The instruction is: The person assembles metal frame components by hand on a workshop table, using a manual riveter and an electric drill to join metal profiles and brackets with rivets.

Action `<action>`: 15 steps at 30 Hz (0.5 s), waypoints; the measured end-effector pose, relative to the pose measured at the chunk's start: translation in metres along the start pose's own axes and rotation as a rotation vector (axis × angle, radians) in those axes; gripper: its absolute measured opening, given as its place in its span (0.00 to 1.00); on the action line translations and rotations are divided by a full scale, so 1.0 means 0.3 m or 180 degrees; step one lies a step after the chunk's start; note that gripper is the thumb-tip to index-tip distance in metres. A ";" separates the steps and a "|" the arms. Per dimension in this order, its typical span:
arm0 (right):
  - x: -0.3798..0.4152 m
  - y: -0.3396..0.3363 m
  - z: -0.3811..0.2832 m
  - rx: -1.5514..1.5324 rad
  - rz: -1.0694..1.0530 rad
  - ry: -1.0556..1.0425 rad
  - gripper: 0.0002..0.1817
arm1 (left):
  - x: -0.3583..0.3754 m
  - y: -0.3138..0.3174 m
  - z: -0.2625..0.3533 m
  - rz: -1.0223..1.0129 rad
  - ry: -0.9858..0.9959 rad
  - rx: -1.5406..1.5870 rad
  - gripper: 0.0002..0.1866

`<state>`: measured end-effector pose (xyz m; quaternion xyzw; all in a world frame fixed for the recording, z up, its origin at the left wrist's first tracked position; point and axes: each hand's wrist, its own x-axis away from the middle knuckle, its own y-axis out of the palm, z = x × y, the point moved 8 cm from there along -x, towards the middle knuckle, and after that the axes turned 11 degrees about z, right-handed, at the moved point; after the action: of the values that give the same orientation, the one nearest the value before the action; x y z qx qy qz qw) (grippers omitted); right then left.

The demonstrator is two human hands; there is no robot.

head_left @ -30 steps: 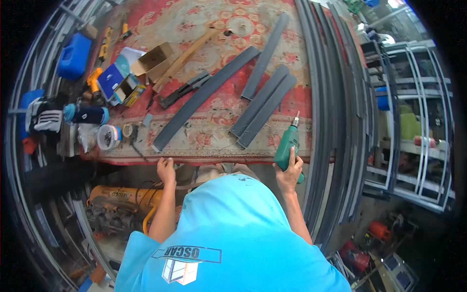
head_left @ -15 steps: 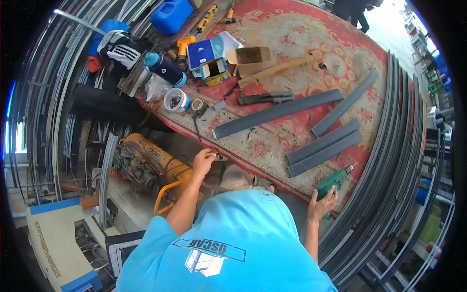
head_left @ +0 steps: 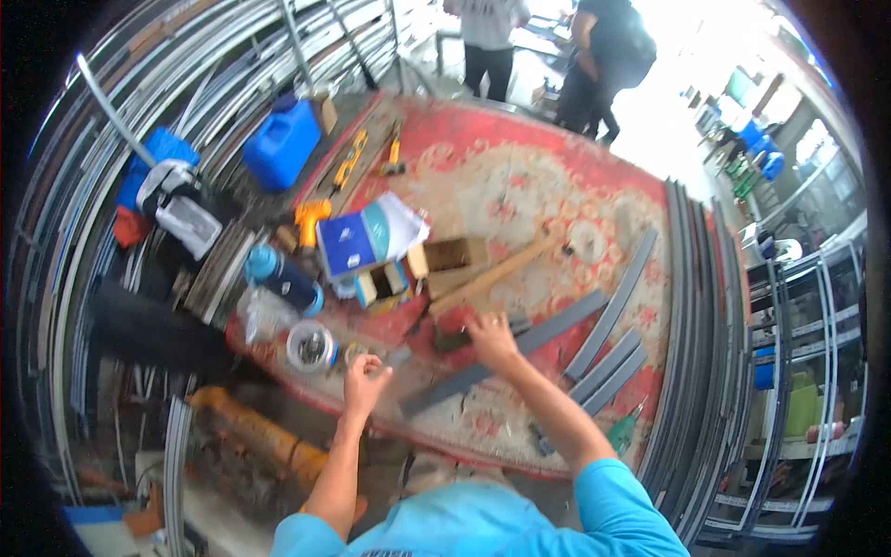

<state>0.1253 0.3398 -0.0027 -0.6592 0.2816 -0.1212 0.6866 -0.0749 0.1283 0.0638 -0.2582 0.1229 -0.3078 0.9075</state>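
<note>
Metal workshop: carpet-covered workbench (head_left: 520, 186) mid-frame with grey metal strips (head_left: 608, 306), green drill (head_left: 620, 433) lower right, metal frames (head_left: 798, 325) stacked at right.

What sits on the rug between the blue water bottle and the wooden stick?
In the head view, between the blue water bottle and the wooden stick lie a blue-and-white box and small open cardboard boxes, crowded together on the red rug.

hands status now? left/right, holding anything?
Left hand: open, fingers curled, empty, near the tape roll.
Right hand: open, empty, over the long grey strip.
</note>
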 end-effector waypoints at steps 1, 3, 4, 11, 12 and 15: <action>-0.039 0.041 0.003 0.0043 -0.0595 -0.0037 0.23 | -0.067 0.043 0.053 0.0011 0.0117 0.0105 0.12; -0.116 0.079 0.025 0.0322 -0.1008 -0.0088 0.20 | -0.141 0.122 0.191 -0.0222 0.0747 0.0466 0.12; -0.134 0.086 0.005 0.0304 -0.1321 -0.0435 0.20 | -0.181 0.171 0.244 -0.0473 0.0805 0.0595 0.12; -0.114 -0.099 0.008 -0.0333 -0.0584 -0.0823 0.18 | -0.496 0.508 0.414 -0.0736 0.1509 0.0291 0.09; -0.095 -0.215 -0.004 -0.0726 -0.0733 -0.0692 0.18 | -0.537 0.577 0.394 -0.0677 0.1820 0.0067 0.09; 0.092 -0.406 -0.003 -0.0989 -0.0792 -0.0071 0.17 | -0.607 0.759 0.323 -0.1312 0.1740 -0.1203 0.08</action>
<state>0.1721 0.3120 0.1097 -0.7882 0.2057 -0.1530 0.5594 -0.0673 0.4339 0.0326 -0.3486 0.3602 -0.5130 0.6968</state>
